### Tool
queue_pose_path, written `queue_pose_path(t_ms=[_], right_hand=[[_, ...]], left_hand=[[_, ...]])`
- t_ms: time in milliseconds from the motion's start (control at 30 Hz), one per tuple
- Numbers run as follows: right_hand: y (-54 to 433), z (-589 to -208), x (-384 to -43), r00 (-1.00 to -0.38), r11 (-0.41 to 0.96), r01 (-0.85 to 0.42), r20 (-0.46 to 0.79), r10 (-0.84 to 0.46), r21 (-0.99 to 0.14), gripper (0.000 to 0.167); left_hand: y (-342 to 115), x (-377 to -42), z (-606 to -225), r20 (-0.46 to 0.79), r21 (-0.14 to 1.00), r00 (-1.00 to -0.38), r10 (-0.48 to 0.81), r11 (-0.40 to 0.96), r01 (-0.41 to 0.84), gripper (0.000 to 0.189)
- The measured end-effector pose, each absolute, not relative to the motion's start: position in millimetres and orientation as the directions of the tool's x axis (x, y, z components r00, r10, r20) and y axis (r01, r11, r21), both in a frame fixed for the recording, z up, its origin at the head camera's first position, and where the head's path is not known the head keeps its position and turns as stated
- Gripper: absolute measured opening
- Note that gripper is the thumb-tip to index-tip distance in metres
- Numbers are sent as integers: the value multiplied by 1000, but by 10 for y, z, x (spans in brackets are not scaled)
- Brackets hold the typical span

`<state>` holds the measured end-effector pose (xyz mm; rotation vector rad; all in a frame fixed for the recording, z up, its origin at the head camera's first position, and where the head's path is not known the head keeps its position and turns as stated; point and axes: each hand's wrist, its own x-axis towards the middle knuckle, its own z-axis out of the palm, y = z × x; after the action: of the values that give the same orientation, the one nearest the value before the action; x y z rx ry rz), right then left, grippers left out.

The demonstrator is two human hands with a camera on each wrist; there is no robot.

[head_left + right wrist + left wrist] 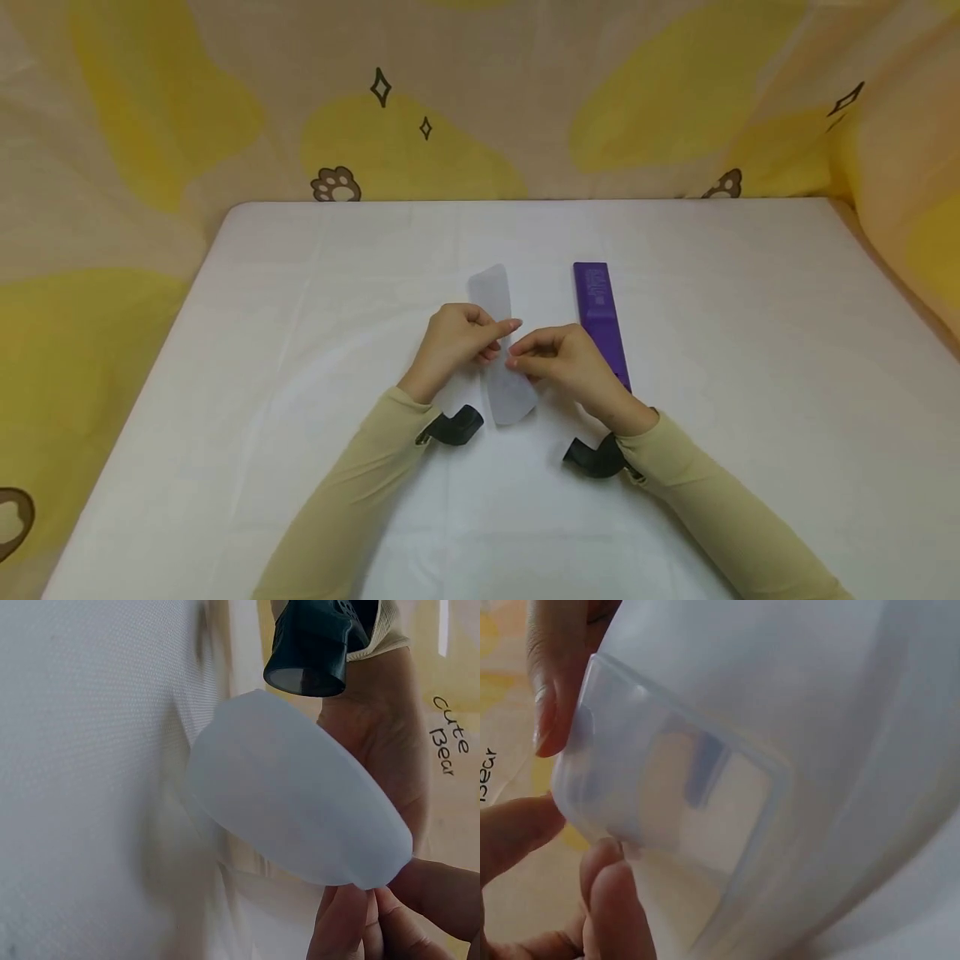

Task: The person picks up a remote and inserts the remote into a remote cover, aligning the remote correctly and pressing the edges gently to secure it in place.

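A long, narrow strip of translucent white plastic (491, 292) with rounded ends is held up between my hands in the head view. My left hand (459, 337) grips its left side near the middle, thumb across the front and fingers curled behind. From the other side, my right hand (570, 362) pinches its right edge between thumb and forefinger. The left wrist view shows the fingertips of both hands round the folded, see-through plastic (604, 742), which has straight creased edges. In the right wrist view the rounded end of the plastic (292, 787) hangs over the palm.
A long purple box (600, 308) with small printing lies on the white table (315, 500), just beyond and partly behind my right hand. Black wrist-camera mounts (456, 425) sit at both sleeve cuffs. A yellow patterned cloth (480, 92) rises along the table's far edge.
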<state>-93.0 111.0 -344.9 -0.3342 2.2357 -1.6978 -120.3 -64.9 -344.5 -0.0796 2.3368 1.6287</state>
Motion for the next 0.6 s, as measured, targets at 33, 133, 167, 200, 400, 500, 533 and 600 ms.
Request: queue_pose_path(t_ms=[33, 133, 167, 200, 400, 500, 533, 600], right_hand=[[1111, -3453, -930, -924, 274, 0, -105, -369, -962, 16], [1108, -3460, -927, -923, 283, 1, -110, -370, -959, 16], [1102, -3462, -926, -922, 285, 5, -115, -370, -958, 16], [1097, -3460, -925, -920, 285, 10, -120, -373, -958, 16], [1133, -3452, -951, -916, 281, 21, -131, -379, -960, 18], [1175, -3467, -992, -923, 265, 56, -150, -353, -963, 19], [1188, -3473, -1009, -926, 264, 67, -159, -342, -962, 19], [1211, -3481, -1040, -933, 283, 85, -176, -315, -955, 20]], left_hand=[[-638, -1209, -3444, -265, 905, -956, 123, 374, -203, 28], [-633, -1204, -3438, -248, 907, -958, 144, 381, -178, 20], [-642, -1201, -3439, -239, 910, -959, 152, 379, -167, 18], [-651, -1200, -3434, -233, 913, -959, 160, 375, -159, 16], [-695, -1207, -3415, -206, 913, -960, 191, 390, -119, 9], [-707, -1209, -3399, -195, 914, -959, 208, 392, -101, 8], [-712, -1208, -3391, -189, 918, -958, 214, 384, -96, 8], [-724, -1207, -3371, -174, 929, -959, 224, 359, -85, 8]])
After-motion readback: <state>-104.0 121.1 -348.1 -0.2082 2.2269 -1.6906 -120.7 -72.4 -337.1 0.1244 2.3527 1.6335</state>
